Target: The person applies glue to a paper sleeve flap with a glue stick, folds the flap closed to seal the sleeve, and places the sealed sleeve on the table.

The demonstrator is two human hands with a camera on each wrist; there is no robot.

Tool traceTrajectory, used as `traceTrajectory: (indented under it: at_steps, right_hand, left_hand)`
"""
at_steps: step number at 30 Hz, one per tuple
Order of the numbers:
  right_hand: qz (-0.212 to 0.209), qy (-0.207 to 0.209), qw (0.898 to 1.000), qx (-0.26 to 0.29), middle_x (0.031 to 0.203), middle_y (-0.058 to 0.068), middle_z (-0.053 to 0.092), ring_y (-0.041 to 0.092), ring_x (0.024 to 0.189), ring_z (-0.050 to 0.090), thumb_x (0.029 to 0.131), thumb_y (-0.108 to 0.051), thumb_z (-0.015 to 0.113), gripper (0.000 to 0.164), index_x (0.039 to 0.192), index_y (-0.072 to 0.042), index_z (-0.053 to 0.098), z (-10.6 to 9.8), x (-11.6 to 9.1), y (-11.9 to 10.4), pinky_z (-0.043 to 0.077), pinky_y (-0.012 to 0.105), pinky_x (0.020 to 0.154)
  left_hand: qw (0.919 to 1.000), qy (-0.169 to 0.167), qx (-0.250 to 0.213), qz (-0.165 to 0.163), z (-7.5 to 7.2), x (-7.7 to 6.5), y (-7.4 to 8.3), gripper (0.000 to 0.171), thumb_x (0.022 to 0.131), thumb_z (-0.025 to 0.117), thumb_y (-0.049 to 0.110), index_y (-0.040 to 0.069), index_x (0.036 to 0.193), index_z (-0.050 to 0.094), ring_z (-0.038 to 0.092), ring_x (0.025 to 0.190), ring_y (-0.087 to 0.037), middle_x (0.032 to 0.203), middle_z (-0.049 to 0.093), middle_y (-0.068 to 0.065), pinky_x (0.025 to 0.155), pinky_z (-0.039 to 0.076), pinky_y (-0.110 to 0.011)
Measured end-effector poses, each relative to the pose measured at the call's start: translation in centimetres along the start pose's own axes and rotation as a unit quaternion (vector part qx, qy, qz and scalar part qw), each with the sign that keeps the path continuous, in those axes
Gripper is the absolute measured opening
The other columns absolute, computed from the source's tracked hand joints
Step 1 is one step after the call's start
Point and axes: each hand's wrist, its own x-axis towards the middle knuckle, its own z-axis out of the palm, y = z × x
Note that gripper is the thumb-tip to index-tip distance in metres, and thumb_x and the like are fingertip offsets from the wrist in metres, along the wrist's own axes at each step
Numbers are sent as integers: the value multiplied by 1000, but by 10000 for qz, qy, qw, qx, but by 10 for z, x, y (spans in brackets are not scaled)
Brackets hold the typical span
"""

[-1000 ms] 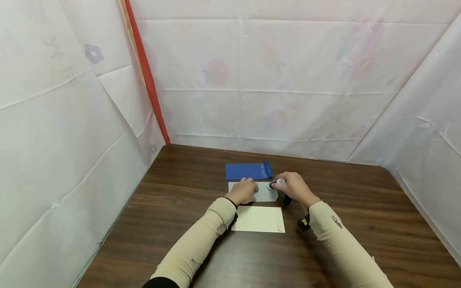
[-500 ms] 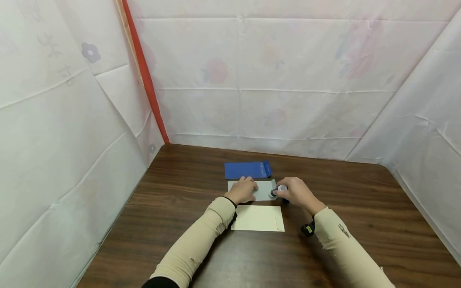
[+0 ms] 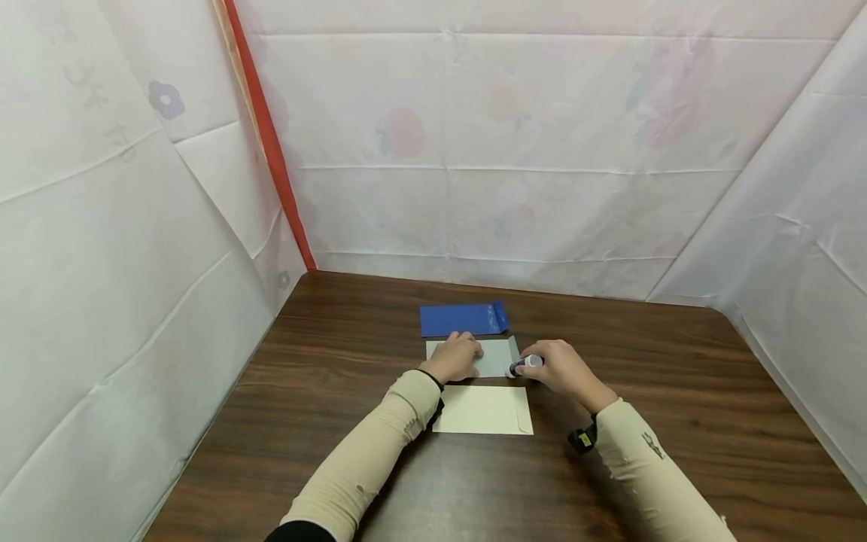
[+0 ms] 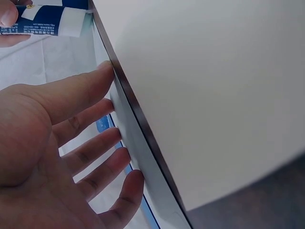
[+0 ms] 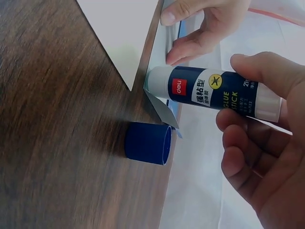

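Note:
My left hand point(image 3: 457, 357) rests on a pale grey envelope point(image 3: 493, 361), its fingers spread and their tips touching the paper in the left wrist view. Between thumb and fingers, my right hand point(image 3: 561, 367) pinches a glue stick point(image 5: 209, 91), a dark blue and white tube. The stick's uncapped end meets the envelope near its right end, by the lower corner. The envelope's flap point(image 5: 161, 112) is folded up at an angle. On the table near the flap stands the glue stick's blue cap point(image 5: 147, 143); in the head view my right hand hides it.
Beyond the grey envelope lies a blue envelope point(image 3: 457, 321) with its flap raised and shiny streaks near the fold. A cream envelope point(image 3: 482, 411) lies on the near side. The brown wooden table point(image 3: 677, 391) is bordered by white printed sheets point(image 3: 542, 135).
My right hand has moved the glue stick toward me along the envelope's right end, from near the upper corner to the lower one. The left hand stays in place.

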Motion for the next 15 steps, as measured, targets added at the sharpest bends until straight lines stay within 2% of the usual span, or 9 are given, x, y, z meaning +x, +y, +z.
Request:
traceTrajectory:
  at_steps: [4, 7, 11, 15]
  right_hand:
    - [162, 59, 9992, 374, 96, 8, 73, 12, 74, 60, 88, -27, 73, 24, 101, -7, 75, -2, -2, 3, 47, 26, 58]
    - [247, 316, 9971, 646, 96, 9, 73, 10, 70, 57, 88, -26, 72, 22, 101, -8, 75, -6, -3, 6, 46, 24, 55]
    - [271, 696, 9941, 783, 95, 9, 73, 11, 67, 56, 89, -26, 71, 20, 99, -9, 74, -12, -3, 9, 45, 24, 53]
    - [349, 796, 9921, 904, 95, 10, 72, 12, 66, 54, 90, -29, 71, 22, 99, -9, 74, -14, -2, 11, 45, 24, 51]
  left_hand:
    - [10000, -15, -8, 34, 1, 0, 0, 39, 90, 71, 27, 18, 128, 65, 47, 122, -24, 136, 53, -3, 96, 48, -40]
    - [10000, -30, -34, 60, 1, 0, 0, 39, 90, 71, 27, 18, 127, 65, 47, 121, -24, 136, 54, -4, 95, 48, -40]
    - [10000, -9, 0, 64, 1, 1, -1, 39, 90, 71, 28, 18, 127, 65, 47, 119, -24, 135, 54, -3, 95, 48, -39]
    - [10000, -11, 16, 72, 0, 2, -2, 39, 89, 72, 28, 18, 127, 65, 47, 117, -23, 133, 54, -3, 93, 49, -39]
